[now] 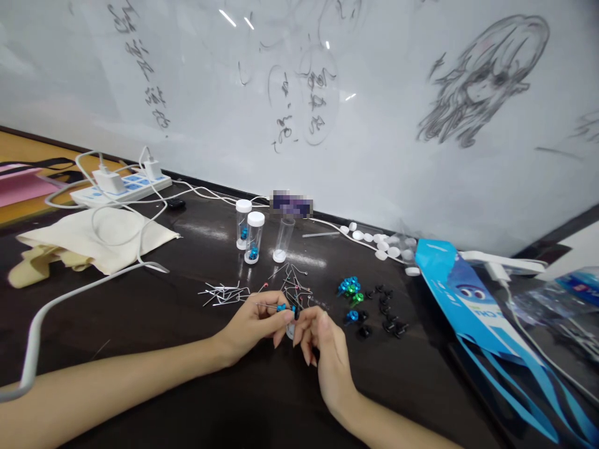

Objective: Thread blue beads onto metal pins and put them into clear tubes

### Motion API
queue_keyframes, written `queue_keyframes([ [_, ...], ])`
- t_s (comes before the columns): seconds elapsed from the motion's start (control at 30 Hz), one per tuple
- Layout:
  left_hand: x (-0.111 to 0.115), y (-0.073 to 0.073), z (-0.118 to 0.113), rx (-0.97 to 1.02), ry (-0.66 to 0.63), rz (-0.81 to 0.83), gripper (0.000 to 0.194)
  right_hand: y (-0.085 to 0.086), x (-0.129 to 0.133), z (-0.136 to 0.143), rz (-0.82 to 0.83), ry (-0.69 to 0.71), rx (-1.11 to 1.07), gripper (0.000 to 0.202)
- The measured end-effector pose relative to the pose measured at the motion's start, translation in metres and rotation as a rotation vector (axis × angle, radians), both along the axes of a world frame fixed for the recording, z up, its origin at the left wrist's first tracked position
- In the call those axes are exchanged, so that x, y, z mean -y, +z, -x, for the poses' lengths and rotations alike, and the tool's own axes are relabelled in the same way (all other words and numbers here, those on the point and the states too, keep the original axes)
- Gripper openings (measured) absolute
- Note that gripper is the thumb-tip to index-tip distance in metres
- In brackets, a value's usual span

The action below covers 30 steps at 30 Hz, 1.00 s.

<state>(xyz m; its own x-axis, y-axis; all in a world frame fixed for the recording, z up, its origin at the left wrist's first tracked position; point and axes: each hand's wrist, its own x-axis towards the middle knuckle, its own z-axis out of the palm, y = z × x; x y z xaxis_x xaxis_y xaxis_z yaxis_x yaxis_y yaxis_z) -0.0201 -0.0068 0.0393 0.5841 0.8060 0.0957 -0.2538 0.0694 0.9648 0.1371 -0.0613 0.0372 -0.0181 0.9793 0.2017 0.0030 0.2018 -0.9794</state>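
Near the middle of the dark table, my left hand pinches a thin metal pin with a small blue piece on it. At the pin's right end sits a small black piece, held between the fingertips of my right hand. Bent metal pins lie left of my hands, and more pins with coloured ends lie just behind them. To the right are blue pieces, green pieces and several black pieces. A clear round thing under my fingers is mostly hidden.
Two capped clear tubes with blue pieces inside stand behind, beside an uncapped tube. White caps lie back right. A blue bag is at the right, a cream pouch, power strip and cable at the left.
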Motion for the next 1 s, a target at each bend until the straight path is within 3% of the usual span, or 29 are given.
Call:
queue_keyframes([
  [0.1,-0.0001,0.0002,-0.0004,0.018,0.001,0.013,0.025,0.0008,0.0009,-0.0004,-0.041,-0.033,0.009,0.040],
  [0.37,0.0003,0.0007,0.0004,-0.004,0.006,0.000,0.026,0.0010,0.0015,-0.0014,-0.040,-0.042,0.076,0.051],
  [0.5,0.0003,0.0018,-0.0005,-0.002,0.022,0.025,0.026,0.0009,0.0022,-0.0013,-0.035,-0.049,0.020,0.041],
  [0.67,-0.0003,0.0010,-0.0003,0.003,0.012,-0.003,0.025,-0.0017,0.0029,-0.0036,-0.056,-0.074,0.098,0.043],
  [0.9,0.0041,0.0031,-0.0002,-0.129,0.003,-0.198,0.025,0.0059,0.0016,0.0003,-0.052,-0.010,0.183,0.031],
  [1.0,0.0077,0.0036,0.0005,-0.215,0.018,-0.306,0.024,0.0077,0.0025,0.0012,-0.049,0.005,0.221,0.037],
])
